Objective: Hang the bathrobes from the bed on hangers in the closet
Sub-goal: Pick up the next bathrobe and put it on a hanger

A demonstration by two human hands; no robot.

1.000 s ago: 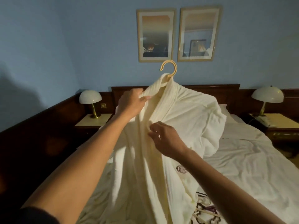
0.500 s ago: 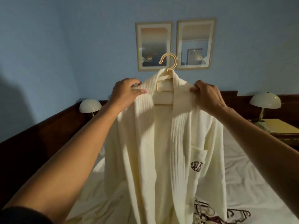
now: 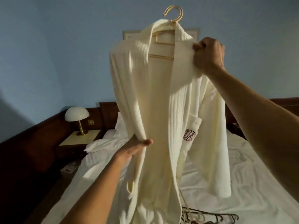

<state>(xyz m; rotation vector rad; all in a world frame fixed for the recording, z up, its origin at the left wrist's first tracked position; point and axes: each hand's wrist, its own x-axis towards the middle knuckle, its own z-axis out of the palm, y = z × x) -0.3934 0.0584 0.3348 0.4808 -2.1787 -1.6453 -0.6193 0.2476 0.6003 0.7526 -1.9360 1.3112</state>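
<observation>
I have one robe (image 3: 161, 110) on its hanger (image 3: 175, 13), held up above the bed (image 3: 242, 159). My right hand (image 3: 208, 55) grips the robe's shoulder, and my left hand (image 3: 134, 151) pinches the front edge lower down, thumb in front. Dressing this hanger looks done to me. Carrying it to the closet, which isn't in view, is left. Spare hangers (image 3: 218, 217) lie on the bed's near end.

A hotel bedroom: made bed (image 3: 242, 159), wooden headboard (image 3: 106, 113), bedside lamp (image 3: 77, 114), logo bathrobe (image 3: 161, 110).
</observation>
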